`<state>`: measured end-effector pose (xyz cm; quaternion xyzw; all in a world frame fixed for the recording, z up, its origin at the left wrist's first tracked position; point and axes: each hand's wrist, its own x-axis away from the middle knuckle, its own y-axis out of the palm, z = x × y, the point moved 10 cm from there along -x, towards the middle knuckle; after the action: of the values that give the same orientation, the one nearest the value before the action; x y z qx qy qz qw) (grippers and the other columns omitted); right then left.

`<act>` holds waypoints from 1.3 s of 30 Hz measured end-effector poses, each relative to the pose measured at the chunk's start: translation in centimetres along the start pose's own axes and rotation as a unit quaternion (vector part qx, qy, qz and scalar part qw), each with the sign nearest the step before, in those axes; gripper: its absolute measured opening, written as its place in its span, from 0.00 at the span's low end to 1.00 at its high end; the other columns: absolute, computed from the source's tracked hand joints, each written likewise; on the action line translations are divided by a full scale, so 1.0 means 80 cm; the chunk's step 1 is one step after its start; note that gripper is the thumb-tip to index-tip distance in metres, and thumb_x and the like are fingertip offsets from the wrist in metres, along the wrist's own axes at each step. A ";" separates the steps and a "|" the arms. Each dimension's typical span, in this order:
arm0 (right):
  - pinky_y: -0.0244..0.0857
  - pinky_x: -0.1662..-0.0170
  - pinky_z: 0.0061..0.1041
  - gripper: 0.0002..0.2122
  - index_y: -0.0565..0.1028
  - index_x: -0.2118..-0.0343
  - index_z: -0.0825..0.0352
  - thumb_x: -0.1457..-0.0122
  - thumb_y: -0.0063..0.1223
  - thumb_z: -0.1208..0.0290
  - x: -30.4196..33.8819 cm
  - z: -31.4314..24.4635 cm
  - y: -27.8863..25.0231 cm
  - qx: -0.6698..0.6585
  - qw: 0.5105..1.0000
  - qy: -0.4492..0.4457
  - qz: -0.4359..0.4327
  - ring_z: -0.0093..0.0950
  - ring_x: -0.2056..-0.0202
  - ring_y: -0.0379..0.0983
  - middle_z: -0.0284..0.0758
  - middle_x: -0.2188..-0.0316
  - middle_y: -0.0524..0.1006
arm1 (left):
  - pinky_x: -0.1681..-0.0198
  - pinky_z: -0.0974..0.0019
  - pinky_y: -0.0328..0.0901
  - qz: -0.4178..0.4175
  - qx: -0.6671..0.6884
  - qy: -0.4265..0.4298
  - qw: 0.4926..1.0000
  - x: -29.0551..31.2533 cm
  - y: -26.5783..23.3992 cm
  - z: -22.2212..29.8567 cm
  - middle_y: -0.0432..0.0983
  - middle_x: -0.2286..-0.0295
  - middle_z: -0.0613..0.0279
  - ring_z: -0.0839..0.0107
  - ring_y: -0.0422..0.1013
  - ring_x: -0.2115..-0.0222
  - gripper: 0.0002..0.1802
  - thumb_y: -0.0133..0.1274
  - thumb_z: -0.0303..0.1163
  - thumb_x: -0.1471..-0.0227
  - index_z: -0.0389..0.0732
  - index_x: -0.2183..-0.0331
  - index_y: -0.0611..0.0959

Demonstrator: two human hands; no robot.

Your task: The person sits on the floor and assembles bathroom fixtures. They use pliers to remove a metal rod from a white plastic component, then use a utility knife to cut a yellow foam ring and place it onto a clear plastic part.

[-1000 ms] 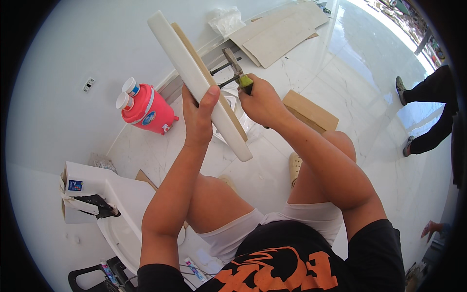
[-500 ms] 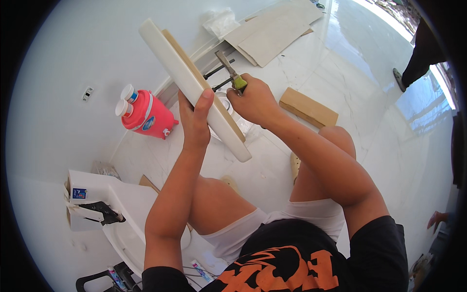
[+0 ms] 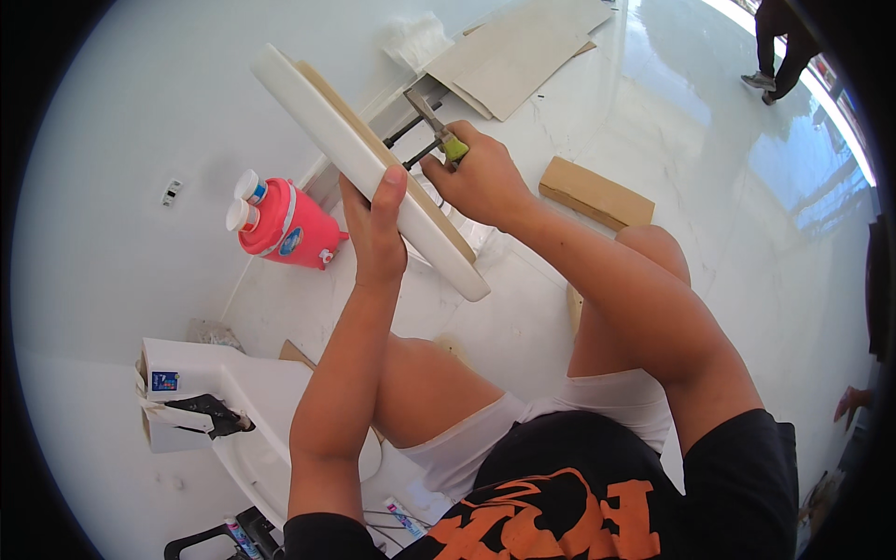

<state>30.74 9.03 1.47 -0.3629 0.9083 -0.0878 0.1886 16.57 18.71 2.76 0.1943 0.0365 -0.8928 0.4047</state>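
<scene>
My left hand [image 3: 375, 222] grips a long white panel [image 3: 322, 126] with a tan cardboard backing, holding it up on edge and tilted. My right hand [image 3: 476, 179] is closed around a tool with a green handle [image 3: 455, 147], its metal end pressed against the back of the panel near two dark rods [image 3: 409, 142]. Both my forearms reach up from the bottom of the view over my bare knees.
A pink jug [image 3: 285, 226] with two white caps stands on the white floor at left. A flat brown box [image 3: 594, 193] lies to the right, cardboard sheets [image 3: 513, 56] at the top. A white box with a black tool [image 3: 182, 406] sits lower left. Another person's legs [image 3: 779, 42] stand far top right.
The panel and both hands have shifted slightly left and up in view. The other person at right has moved farther away toward the top.
</scene>
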 end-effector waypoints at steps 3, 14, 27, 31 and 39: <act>0.73 0.62 0.34 0.20 0.75 0.49 0.72 0.38 0.64 0.63 -0.003 0.005 0.005 -0.010 1.000 0.003 -0.012 0.35 0.70 0.80 0.44 0.72 0.82 | 0.46 0.63 0.63 0.005 -0.010 0.005 1.000 -0.001 -0.001 -0.001 0.69 0.55 0.54 0.68 0.67 0.54 0.37 0.61 0.50 0.41 0.30 0.45 0.70; 0.72 0.63 0.35 0.23 0.76 0.50 0.72 0.42 0.66 0.59 -0.010 0.025 0.010 -0.008 0.999 0.036 -0.018 0.35 0.69 0.79 0.44 0.69 0.82 | 0.45 0.64 0.64 0.024 0.006 -0.010 1.000 -0.006 -0.003 -0.021 0.70 0.52 0.53 0.67 0.68 0.51 0.39 0.63 0.50 0.41 0.30 0.42 0.69; 0.77 0.59 0.34 0.22 0.75 0.52 0.75 0.38 0.63 0.58 -0.006 0.044 -0.008 0.025 0.988 0.114 -0.097 0.35 0.64 0.83 0.44 0.64 0.83 | 0.47 0.65 0.65 0.029 -0.023 0.004 0.999 -0.013 -0.011 -0.019 0.71 0.55 0.55 0.68 0.69 0.54 0.39 0.63 0.50 0.43 0.31 0.43 0.70; 0.80 0.62 0.30 0.19 0.73 0.51 0.75 0.32 0.60 0.61 -0.027 0.049 -0.071 -0.055 0.982 0.137 -0.120 0.28 0.70 0.82 0.39 0.67 0.80 | 0.48 0.66 0.65 0.010 -0.008 -0.023 1.000 -0.007 -0.018 -0.023 0.71 0.56 0.57 0.69 0.69 0.54 0.38 0.63 0.51 0.43 0.32 0.44 0.71; 0.73 0.59 0.29 0.17 0.77 0.55 0.70 0.32 0.60 0.58 -0.005 0.161 -0.215 0.144 0.979 0.094 -0.114 0.26 0.69 0.79 0.36 0.70 0.81 | 0.51 0.68 0.67 0.008 0.020 -0.067 0.998 0.021 -0.060 0.002 0.72 0.57 0.57 0.71 0.71 0.57 0.36 0.62 0.50 0.43 0.33 0.45 0.72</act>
<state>47.05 -3.39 -5.10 -0.4232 0.8526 -0.2721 0.1411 11.97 20.69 1.85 0.1424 -0.0095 -0.9013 0.4091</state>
